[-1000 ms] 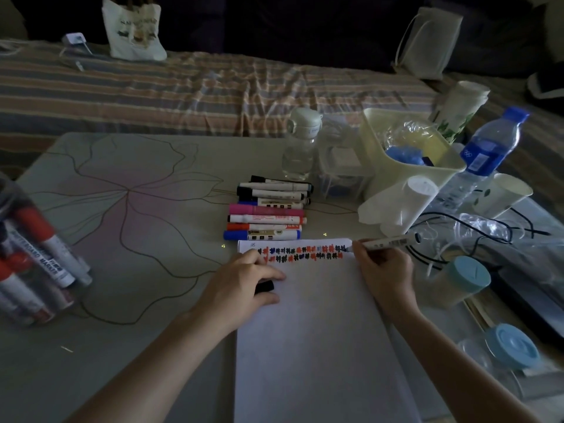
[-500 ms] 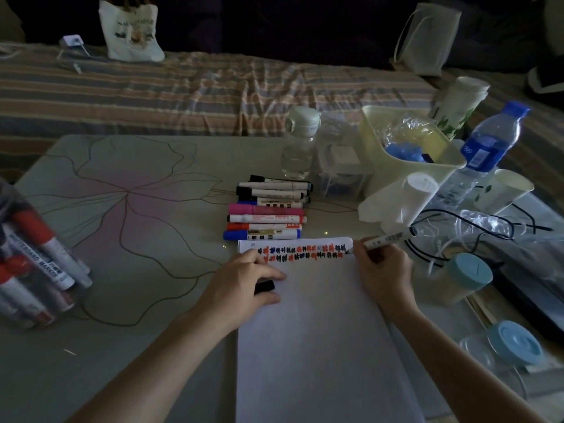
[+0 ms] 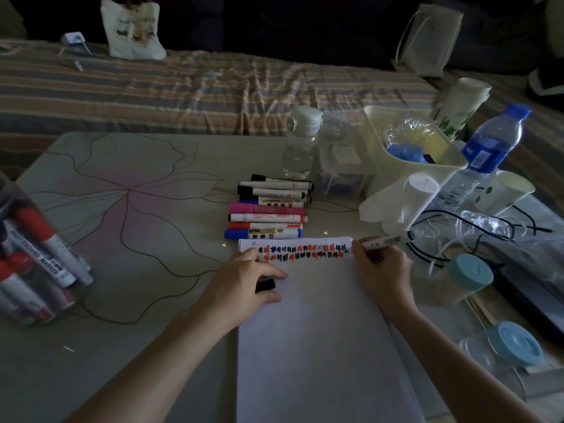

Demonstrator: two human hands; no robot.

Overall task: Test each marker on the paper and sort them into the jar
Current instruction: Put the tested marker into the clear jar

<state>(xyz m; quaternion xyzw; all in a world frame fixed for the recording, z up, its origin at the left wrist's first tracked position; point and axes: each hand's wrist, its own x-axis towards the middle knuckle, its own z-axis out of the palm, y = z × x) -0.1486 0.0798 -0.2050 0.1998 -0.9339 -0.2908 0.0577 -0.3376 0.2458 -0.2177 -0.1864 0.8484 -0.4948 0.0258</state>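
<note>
Now the right hand pinches a white-barrelled marker, tip at the white paper sheet's scribble rows; the left hand curls round its black cap. Stroke lightly, recap, then cross leftward to the clear plastic jar.

Marker testing at the bench
The right hand pinches a marker, tip at the scribbled top of the paper; the left hand holds a black cap on the sheet, loose markers beyond, jar far left
</note>
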